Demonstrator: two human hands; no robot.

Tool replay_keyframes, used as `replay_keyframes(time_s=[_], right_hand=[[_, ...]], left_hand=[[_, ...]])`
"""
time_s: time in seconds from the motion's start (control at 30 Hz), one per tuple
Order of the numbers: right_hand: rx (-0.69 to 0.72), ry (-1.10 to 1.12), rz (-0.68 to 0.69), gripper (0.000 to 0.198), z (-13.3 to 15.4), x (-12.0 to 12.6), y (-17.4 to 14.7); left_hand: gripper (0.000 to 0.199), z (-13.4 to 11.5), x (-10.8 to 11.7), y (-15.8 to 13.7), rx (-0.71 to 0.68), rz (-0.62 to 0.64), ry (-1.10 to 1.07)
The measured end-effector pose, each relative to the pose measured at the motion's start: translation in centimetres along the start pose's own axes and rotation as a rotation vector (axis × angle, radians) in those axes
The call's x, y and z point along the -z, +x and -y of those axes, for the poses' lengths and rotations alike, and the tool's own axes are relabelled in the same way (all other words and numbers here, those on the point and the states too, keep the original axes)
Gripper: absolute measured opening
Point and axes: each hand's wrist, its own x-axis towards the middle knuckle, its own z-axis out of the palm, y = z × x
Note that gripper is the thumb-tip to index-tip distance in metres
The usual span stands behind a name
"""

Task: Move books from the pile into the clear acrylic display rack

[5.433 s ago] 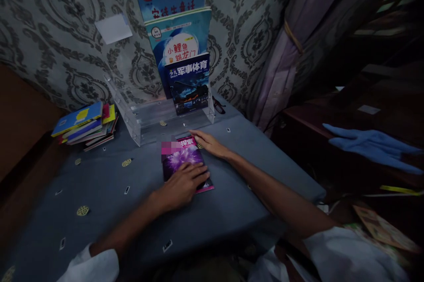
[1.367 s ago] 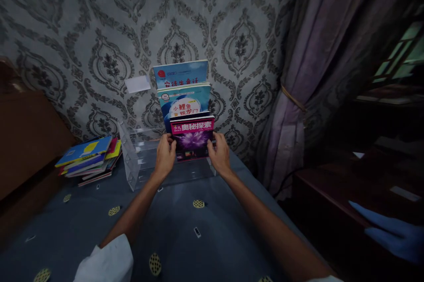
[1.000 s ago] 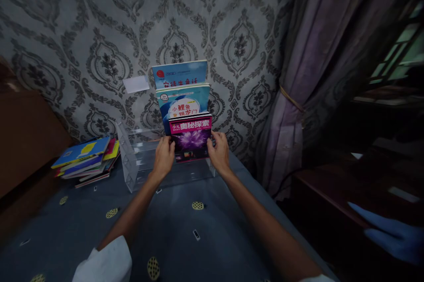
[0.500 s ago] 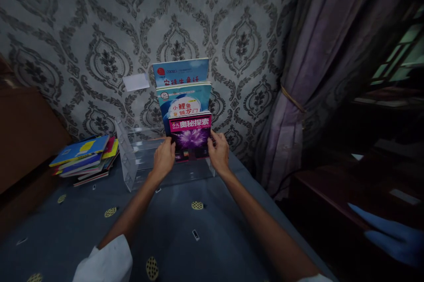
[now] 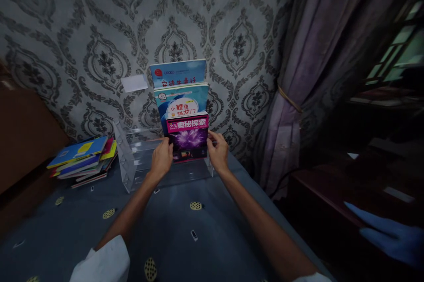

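Note:
A small purple-and-black book (image 5: 187,137) with a magenta title band stands upright at the front of the clear acrylic rack (image 5: 126,163). My left hand (image 5: 162,157) closes on its left edge, thumb towards the cover. At the opposite edge, my right hand (image 5: 217,150) has its fingers pinched on the same book. Directly behind it rises a blue-green picture book (image 5: 181,95), its lower part hidden. Farther back and higher is another blue book (image 5: 179,72), mostly covered by the one in front.
Left of the rack lies a loose pile of books (image 5: 82,158) on the blue patterned tablecloth (image 5: 172,233). Patterned wallpaper (image 5: 238,48) backs the table, with a white card (image 5: 134,83) on it. A tied curtain (image 5: 288,96) hangs at the right.
The whole view has shifted slightly, so everything sits a little farther left in it. Both hands still grip the purple book in nearly the same place on the rack.

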Motion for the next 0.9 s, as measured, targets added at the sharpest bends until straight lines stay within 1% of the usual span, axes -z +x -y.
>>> replay_keyframes(time_s=[0.33, 0.63, 0.77, 0.9], right_hand=[[-0.022, 0.041, 0.002, 0.035, -0.38, -0.13, 0.15], [-0.020, 0.044, 0.024, 0.033, -0.48, 0.25, 0.24], [-0.008, 0.037, 0.015, 0.035, -0.67, 0.21, 0.14], [0.002, 0.014, 0.016, 0.035, -0.94, 0.13, 0.06]], left_hand=[[0.012, -0.27, -0.10, 0.31, 0.013, 0.024, 0.025], [0.010, -0.37, -0.38, 0.27, -0.020, 0.001, 0.018], [0.011, -0.33, -0.48, 0.31, -0.028, -0.014, 0.005], [0.011, -0.30, -0.46, 0.38, -0.030, -0.006, -0.008]])
